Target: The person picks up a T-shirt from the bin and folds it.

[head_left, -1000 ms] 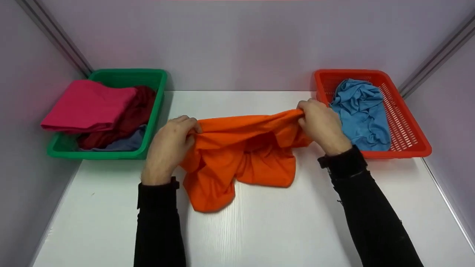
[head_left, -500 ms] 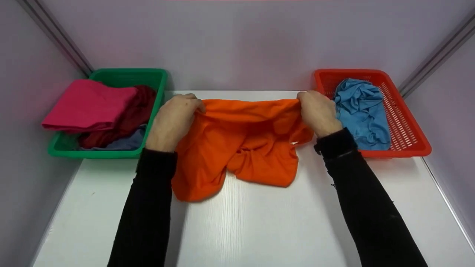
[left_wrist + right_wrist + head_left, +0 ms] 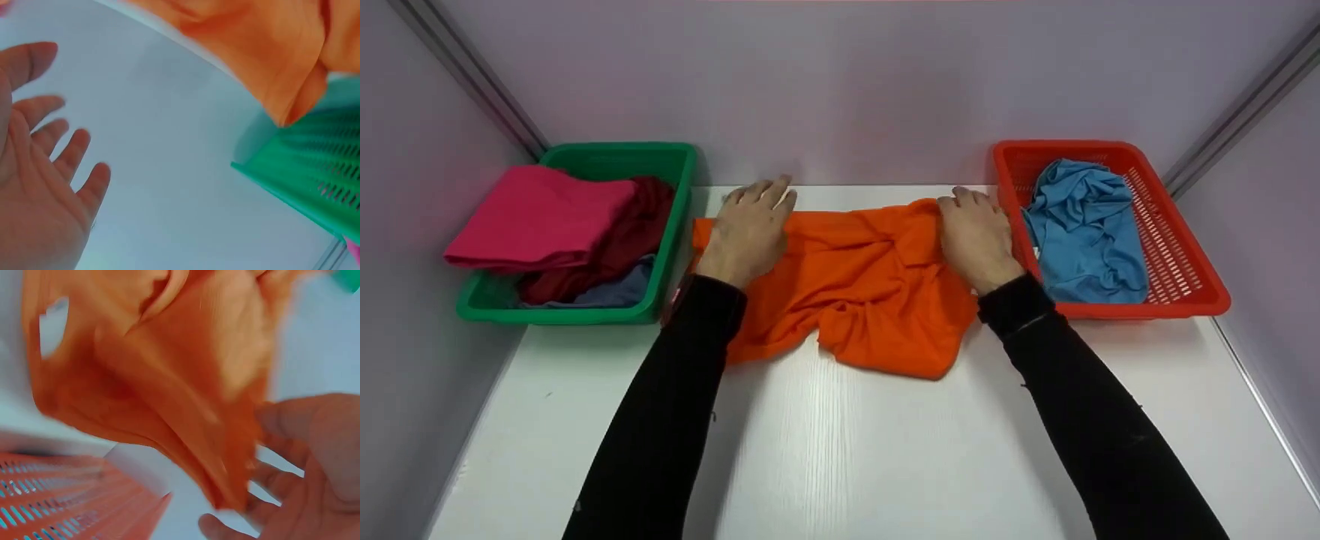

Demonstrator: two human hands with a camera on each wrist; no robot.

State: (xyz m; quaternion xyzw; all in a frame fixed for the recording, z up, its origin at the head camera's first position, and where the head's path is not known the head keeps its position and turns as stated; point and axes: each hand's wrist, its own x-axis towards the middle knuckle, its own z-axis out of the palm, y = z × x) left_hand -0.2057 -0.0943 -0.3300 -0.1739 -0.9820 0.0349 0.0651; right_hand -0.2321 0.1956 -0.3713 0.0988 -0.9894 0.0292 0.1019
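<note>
An orange garment point(image 3: 877, 277) lies spread and wrinkled across the middle of the white table, its upper edge near the back wall. My left hand point(image 3: 750, 232) is over its left part, fingers spread and straight. In the left wrist view the palm of the left hand point(image 3: 45, 163) is bare, apart from the orange cloth point(image 3: 264, 50). At the garment's upper right corner is my right hand point(image 3: 979, 236). The right wrist view shows the right hand point(image 3: 304, 478) with loosely extended fingers, thumb tip and fingertips right at the blurred edge of the orange cloth point(image 3: 169, 382).
On the left, a green basket point(image 3: 679, 217) holds a folded pink cloth point(image 3: 544, 217), a dark red cloth point(image 3: 611, 244) and a blue-grey cloth point(image 3: 619, 289). A red basket point(image 3: 1185, 259) with a crumpled blue cloth point(image 3: 1087, 232) stands right. Walls rise behind and on both sides.
The garment, held up by both hands before, has been lowered flatter onto the table, its left leg-like part drawn back. My left hand has let go and opened; the right fingers have loosened.
</note>
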